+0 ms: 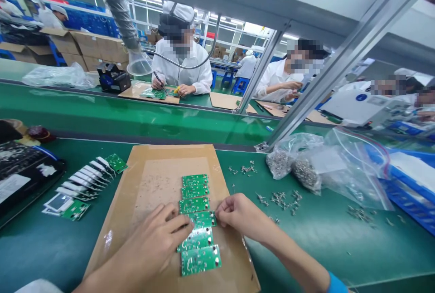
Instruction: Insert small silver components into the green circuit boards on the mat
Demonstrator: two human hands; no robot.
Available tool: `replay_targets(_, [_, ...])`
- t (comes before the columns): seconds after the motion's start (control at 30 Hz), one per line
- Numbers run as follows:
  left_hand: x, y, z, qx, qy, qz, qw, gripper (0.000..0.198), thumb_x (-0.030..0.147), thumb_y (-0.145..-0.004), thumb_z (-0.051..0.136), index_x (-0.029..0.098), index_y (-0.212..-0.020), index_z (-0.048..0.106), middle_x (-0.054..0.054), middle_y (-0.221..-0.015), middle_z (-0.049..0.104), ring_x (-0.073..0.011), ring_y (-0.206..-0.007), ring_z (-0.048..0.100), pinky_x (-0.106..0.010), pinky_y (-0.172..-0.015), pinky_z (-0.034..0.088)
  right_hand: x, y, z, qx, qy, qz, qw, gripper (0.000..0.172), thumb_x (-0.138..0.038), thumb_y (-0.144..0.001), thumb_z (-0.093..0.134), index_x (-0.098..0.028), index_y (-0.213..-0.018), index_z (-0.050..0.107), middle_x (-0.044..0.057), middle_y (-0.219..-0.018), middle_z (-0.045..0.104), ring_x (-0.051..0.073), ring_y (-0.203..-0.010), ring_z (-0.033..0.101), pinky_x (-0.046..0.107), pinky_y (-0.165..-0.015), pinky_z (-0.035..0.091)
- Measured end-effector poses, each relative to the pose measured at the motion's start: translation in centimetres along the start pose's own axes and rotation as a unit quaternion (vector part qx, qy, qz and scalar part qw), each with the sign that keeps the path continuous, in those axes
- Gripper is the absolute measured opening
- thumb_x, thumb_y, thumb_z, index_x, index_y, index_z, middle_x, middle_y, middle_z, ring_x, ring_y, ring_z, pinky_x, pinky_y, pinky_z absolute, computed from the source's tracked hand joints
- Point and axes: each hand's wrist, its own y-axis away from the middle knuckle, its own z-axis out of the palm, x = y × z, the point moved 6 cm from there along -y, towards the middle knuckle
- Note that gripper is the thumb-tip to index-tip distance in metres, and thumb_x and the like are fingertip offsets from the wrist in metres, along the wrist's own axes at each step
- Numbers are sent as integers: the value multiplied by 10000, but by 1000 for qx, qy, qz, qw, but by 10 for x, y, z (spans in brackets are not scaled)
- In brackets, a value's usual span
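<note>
Left hand [152, 243]: narrow grip, fingertips at the left edge of a green circuit board [202, 219]
Right hand [236, 213]: narrow grip, pinching that board's right edge
Board: within a column of similar boards [199, 247] on a cardboard sheet [159, 179]
Beside: loose metal fasteners [280, 199] on the green surface [340, 247]
Far: a co-worker [180, 52] working across the line

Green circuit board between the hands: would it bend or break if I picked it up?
The flat green circuit board is probably stiff, since its edges stay straight between the left hand and right hand. It likely feels light, and its small mounted parts look fragile.
</note>
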Motion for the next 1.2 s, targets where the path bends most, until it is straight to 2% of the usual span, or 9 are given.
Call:
replay_targets(0.1, [-1,5,3,23,-25,10,999,486,-35,-807,450,235,-1173,619,28,-1016,724,-199,-853,529,-327,-764,380,-2,-2,2,-4,22,18,1000,152,-177,-668,525,-171,-560,631,1,-589,622,107,-543,430,265,-515,267])
replay_targets(0.43, [3,7,2,75,-81,22,994,534,-77,-704,434,222,-1098,634,46,-942,733,-203,-765,504,-350,-738,317,-14,0,0,-20,98,14,995,189,-170,-707,563,-180,-524,606,-12,-536,611,106,-500,450,251,-476,298])
replay_targets(0.5, [1,9,4,82,-61,18,995,543,-73,-720,422,233,-1116,633,55,-987,735,-195,-780,513,-345,-740,332,-19,-1,-12,-17,140,-1,990,207,-173,-763,574,-175,-570,648,6,-572,651,125,-535,524,248,-509,342])
replay_targets(0.63, [-4,13,11,79,-16,-4,997,556,-68,-763,397,257,-1152,624,68,-1072,721,-189,-853,537,-343,-818,369,-23,-9,-55,128,272,-54,952,183,-166,-872,587,-153,-978,736,86,-937,754,197,-789,654,273,-663,423])
replay_targets(0.7, [-6,14,15,57,-16,-11,998,551,-57,-793,397,264,-1187,611,50,-1109,709,-201,-912,549,-361,-871,384,-17,-15,-64,145,321,-72,933,250,-142,-900,571,-163,-1105,713,100,-1051,740,214,-885,664,283,-724,435])
replay_targets(0.83, [-9,17,16,37,-26,-13,999,554,-17,-823,426,261,-1280,572,6,-1162,687,-221,-1019,558,-369,-891,436,-5,-22,-66,130,346,-82,925,222,-85,-863,578,-184,-992,729,67,-937,746,219,-870,671,274,-684,424])
replay_targets(0.93, [-13,17,15,31,-18,-14,999,560,-10,-828,440,271,-1295,568,6,-1165,684,-206,-1042,567,-347,-903,466,-9,-24,-73,135,348,-87,923,207,-73,-831,596,-204,-904,738,35,-865,749,208,-826,677,266,-675,420])
replay_targets(1.1, [-19,17,14,21,9,-26,999,514,28,-856,497,301,-1280,595,14,-1159,687,-188,-1054,582,-325,-920,499,-23,-44,-98,200,351,-83,911,267,-123,-906,563,-139,-1122,719,148,-1110,716,266,-1005,664,298,-780,436])
replay_targets(1.2, [-21,18,12,31,11,-25,999,494,44,-865,520,306,-1274,612,12,-1156,691,-184,-1060,588,-308,-905,516,-25,-61,-97,178,345,-99,916,186,-105,-856,639,-150,-993,757,118,-1041,741,247,-952,683,272,-748,441])
